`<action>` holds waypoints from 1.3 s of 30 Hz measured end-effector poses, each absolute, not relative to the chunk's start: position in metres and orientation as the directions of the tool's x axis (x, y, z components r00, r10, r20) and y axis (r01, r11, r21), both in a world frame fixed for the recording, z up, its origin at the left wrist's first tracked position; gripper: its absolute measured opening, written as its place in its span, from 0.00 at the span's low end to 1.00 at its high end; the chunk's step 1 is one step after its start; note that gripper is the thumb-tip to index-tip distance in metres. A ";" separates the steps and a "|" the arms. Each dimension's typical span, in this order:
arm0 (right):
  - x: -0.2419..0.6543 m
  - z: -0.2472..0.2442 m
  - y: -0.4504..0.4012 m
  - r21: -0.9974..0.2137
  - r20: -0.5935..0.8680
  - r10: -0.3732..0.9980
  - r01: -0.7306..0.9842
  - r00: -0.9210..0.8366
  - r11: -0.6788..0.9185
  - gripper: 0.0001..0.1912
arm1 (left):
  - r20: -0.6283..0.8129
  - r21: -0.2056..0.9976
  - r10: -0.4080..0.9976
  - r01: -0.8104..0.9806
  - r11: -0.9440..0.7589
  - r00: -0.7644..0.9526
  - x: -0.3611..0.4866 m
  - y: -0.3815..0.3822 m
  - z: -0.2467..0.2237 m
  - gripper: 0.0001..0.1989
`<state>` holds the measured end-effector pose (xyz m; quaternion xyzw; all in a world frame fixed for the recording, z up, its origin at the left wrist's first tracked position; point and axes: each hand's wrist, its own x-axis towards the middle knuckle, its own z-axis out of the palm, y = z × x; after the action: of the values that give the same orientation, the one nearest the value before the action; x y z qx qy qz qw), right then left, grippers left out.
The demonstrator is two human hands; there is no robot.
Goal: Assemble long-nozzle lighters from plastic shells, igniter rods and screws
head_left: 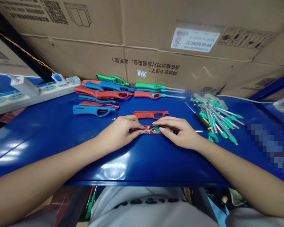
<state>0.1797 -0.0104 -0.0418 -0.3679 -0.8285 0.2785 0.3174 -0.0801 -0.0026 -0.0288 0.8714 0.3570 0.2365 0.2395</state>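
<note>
Between my two hands lies an opened red lighter body (152, 130), a half shell with green and metal parts inside. My left hand (123, 132) pinches its left end, thumb and fingers together. At the other end, the fingertips of my right hand (181, 132) close on the green part and the shell's edge. A metal tube (198, 131) sticks out beyond my right fingers. Just behind my hands, a second red half shell (150, 114) with a trigger loop rests on the table. My fingers cover much of the lighter's inside.
Blue, red and green lighter shells (94, 110) are piled at the back left. Assembled-looking lighters (148, 94) lie against the cardboard box (142, 37). On the right are a black-yellow screwdriver (202, 120) and a heap of metal tubes with green parts (217, 113). A power strip (68, 85) stands left.
</note>
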 end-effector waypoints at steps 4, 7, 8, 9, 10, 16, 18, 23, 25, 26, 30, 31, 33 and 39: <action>0.181 -0.040 -0.014 -0.562 0.359 0.631 0.381 -0.687 0.734 0.18 | 0.232 0.590 0.740 0.514 -0.623 0.631 -0.080 -0.003 -0.028 0.09; 0.182 -0.039 -0.015 -0.505 0.333 0.579 0.378 -0.744 0.776 0.22 | 0.238 0.589 0.747 0.520 -0.619 0.620 -0.080 -0.003 -0.028 0.09; 0.182 -0.039 -0.016 -0.497 0.327 0.577 0.383 -0.748 0.778 0.22 | 0.241 0.588 0.750 0.521 -0.618 0.616 -0.080 -0.004 -0.029 0.09; 0.182 -0.038 -0.016 -0.492 0.325 0.579 0.389 -0.748 0.779 0.22 | 0.247 0.587 0.750 0.522 -0.619 0.613 -0.080 -0.004 -0.030 0.09; 0.182 -0.038 -0.016 -0.487 0.322 0.581 0.396 -0.747 0.779 0.21 | 0.249 0.585 0.751 0.523 -0.620 0.611 -0.080 -0.004 -0.030 0.09; 0.181 -0.035 -0.016 -0.475 0.293 0.594 0.425 -0.749 0.770 0.20 | 0.265 0.586 0.739 0.505 -0.633 0.619 -0.081 -0.002 -0.033 0.10; 0.181 -0.034 -0.016 -0.467 0.278 0.602 0.442 -0.749 0.766 0.20 | 0.266 0.588 0.736 0.500 -0.635 0.622 -0.081 -0.001 -0.033 0.10; 0.181 -0.032 -0.017 -0.447 0.257 0.611 0.469 -0.748 0.762 0.19 | 0.245 0.592 0.744 0.512 -0.623 0.622 -0.079 -0.001 -0.032 0.10; 0.181 -0.032 -0.018 -0.446 0.258 0.615 0.472 -0.745 0.760 0.19 | 0.237 0.587 0.744 0.518 -0.622 0.625 -0.079 -0.001 -0.033 0.10; 0.181 -0.032 -0.018 -0.447 0.259 0.616 0.473 -0.744 0.759 0.19 | 0.236 0.585 0.741 0.517 -0.625 0.628 -0.079 -0.001 -0.033 0.10; 0.181 -0.032 -0.018 -0.433 0.262 0.618 0.482 -0.742 0.762 0.18 | 0.243 0.586 0.732 0.506 -0.634 0.636 -0.080 0.000 -0.034 0.11; 0.181 -0.032 -0.018 -0.425 0.264 0.616 0.484 -0.743 0.765 0.18 | 0.246 0.586 0.731 0.503 -0.636 0.637 -0.080 0.000 -0.034 0.11; 0.181 -0.032 -0.018 -0.413 0.271 0.613 0.486 -0.742 0.771 0.18 | 0.251 0.585 0.728 0.499 -0.640 0.638 -0.080 0.001 -0.035 0.11; 0.180 -0.031 -0.018 -0.432 0.278 0.619 0.480 -0.735 0.763 0.17 | 0.257 0.570 0.727 0.508 -0.646 0.637 -0.079 0.001 -0.037 0.11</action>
<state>0.1805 -0.0181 -0.0311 -0.3000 -0.9160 0.1681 0.2066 -0.0794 0.0008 -0.0365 0.8751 0.3527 0.2392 0.2294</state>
